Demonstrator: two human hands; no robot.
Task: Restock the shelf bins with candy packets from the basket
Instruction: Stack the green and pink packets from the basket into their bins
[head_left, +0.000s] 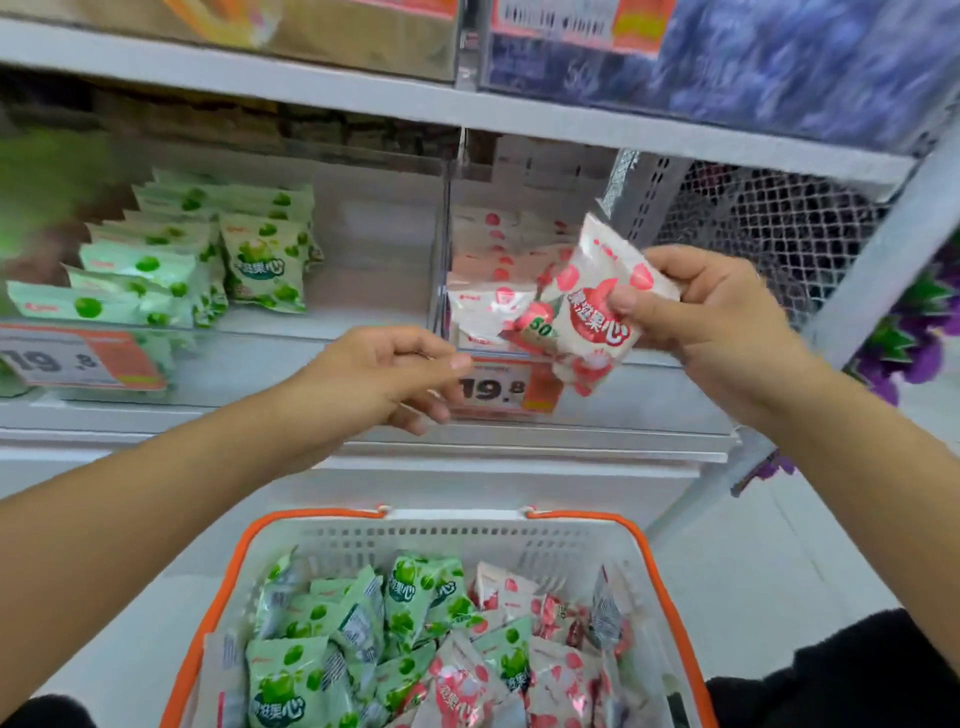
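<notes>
My right hand (711, 317) pinches a pink packet (597, 306), thumb on its face and fingers curled behind, holding it tilted at the front of the right bin (524, 332), which holds more pink ones. The packet is white with red-pink fruit prints, a red patch bearing white characters, and a green "50" at its lower left. My left hand (384, 374) hangs loosely curled and empty before the price tag (498, 389), above the basket (208, 597) of mixed green packets (291, 680) and pink ones.
</notes>
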